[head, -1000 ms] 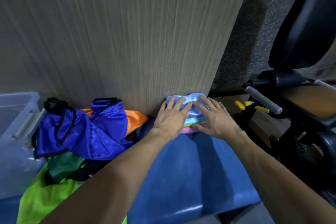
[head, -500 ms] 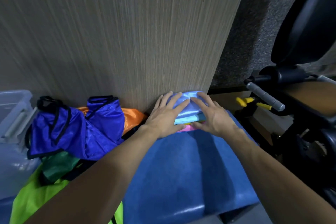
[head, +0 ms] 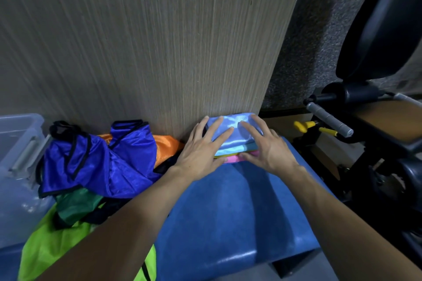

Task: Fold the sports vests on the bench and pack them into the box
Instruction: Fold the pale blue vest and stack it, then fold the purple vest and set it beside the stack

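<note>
Left hand (head: 201, 150) and right hand (head: 266, 148), fingers spread flat, press the light-blue folded vest (head: 233, 131) atop a small stack against the wood panel (head: 148, 41). Best to press evenly, squaring edges before lifting. Stack sits on the blue bench (head: 228, 212); unfolded vests (head: 98, 159) left of it, clear box (head: 16, 143) beyond. Gym machine (head: 365, 121) right.

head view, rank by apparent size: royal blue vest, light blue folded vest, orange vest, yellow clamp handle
1. royal blue vest
2. light blue folded vest, partly under both hands
3. orange vest, mostly hidden, so true size is unclear
4. yellow clamp handle
</note>
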`<act>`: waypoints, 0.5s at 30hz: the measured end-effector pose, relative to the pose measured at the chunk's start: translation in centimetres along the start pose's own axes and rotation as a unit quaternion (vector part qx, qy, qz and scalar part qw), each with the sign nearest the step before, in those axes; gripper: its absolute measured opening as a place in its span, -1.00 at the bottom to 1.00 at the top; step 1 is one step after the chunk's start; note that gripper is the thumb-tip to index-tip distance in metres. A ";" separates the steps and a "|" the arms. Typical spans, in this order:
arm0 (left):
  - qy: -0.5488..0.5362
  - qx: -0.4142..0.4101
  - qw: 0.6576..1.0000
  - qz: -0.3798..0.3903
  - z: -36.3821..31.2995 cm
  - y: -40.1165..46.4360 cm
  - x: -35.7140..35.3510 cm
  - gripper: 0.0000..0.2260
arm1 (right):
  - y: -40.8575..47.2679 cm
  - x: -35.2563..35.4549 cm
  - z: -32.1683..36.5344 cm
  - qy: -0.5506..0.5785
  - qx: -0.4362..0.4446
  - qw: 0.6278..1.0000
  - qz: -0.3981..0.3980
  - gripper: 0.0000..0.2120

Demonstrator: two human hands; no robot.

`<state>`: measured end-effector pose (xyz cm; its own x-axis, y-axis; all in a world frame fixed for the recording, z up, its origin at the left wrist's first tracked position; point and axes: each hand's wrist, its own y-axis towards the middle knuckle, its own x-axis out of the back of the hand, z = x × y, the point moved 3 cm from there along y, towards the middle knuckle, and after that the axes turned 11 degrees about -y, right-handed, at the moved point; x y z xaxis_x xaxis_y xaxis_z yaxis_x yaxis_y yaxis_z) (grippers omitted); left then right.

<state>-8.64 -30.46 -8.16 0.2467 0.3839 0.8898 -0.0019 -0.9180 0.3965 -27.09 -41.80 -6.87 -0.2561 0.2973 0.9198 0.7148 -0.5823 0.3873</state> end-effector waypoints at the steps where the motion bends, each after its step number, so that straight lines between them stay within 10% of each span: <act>1: -0.001 -0.002 1.000 0.000 -0.1 0.0 0.0 -0.27 | 0.0 0.0 0.0 0.001 0.000 1.000 0.002 -0.11; 15: 0.010 -0.030 0.999 -0.011 -0.3 -1.0 1.8 -0.27 | -0.7 1.3 1.5 -0.038 -0.025 0.999 0.008 -0.10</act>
<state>-8.49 -28.81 -6.88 0.2273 0.4056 0.8853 -0.0542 -0.9025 0.4273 -26.99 -39.86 -6.05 -0.1932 0.3442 0.9188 0.6846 -0.6235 0.3776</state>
